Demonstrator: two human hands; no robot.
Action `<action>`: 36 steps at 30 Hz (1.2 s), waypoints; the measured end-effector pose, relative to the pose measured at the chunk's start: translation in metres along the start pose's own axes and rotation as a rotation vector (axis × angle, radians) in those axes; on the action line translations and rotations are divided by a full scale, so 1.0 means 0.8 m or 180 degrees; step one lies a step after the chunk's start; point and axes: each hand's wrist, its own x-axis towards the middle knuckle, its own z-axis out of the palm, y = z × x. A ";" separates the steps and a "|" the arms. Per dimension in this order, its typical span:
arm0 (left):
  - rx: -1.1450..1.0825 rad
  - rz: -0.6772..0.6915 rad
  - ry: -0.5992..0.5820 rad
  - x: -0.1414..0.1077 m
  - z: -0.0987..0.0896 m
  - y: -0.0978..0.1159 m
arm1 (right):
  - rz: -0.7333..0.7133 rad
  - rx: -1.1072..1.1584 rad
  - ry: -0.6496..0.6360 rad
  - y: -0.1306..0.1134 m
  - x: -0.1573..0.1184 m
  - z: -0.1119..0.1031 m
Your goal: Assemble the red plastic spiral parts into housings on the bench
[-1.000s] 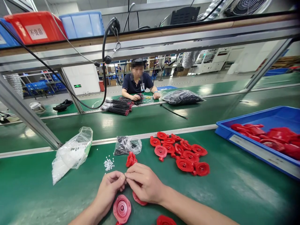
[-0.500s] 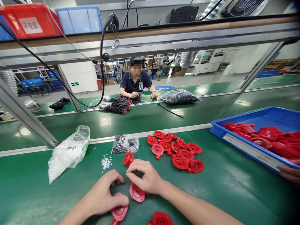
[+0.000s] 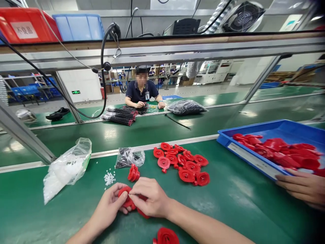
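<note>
My left hand (image 3: 113, 200) is closed around a red round plastic part (image 3: 125, 196), tilted up off the bench. My right hand (image 3: 149, 198) pinches at the face of that part; a tiny pale piece shows at the fingertips, mostly hidden. Beneath my right hand lies another red part (image 3: 142, 212), largely covered. Just beyond both hands stands a red part (image 3: 133, 173), and one more red part (image 3: 167, 236) is at the bottom edge. A pile of small white pieces (image 3: 109, 178) lies beyond my left hand.
Several red parts (image 3: 186, 175) are grouped right of centre. A plastic bag of white pieces (image 3: 68, 169) and a small clear bag (image 3: 130, 158) lie at the back. Another person's hand (image 3: 302, 186) touches the blue tray (image 3: 223, 137). A co-worker (image 3: 141, 89) sits opposite.
My left hand has lifted a red part off the bench and brought it up to my right hand. The other person's hand at the tray shows more. The view has shifted slightly.
</note>
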 end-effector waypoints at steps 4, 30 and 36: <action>-0.0482 0.0152 0.0053 -0.002 0.000 0.004 | 0.0179 -0.0009 -0.0063 0.005 -0.002 0.002; -0.0097 0.0915 0.0711 -0.014 0.014 0.001 | -0.0084 -0.0181 0.0223 0.002 -0.003 0.002; 0.0244 0.1372 0.0728 -0.016 0.009 0.000 | -0.0122 0.0010 0.0122 0.005 -0.004 0.004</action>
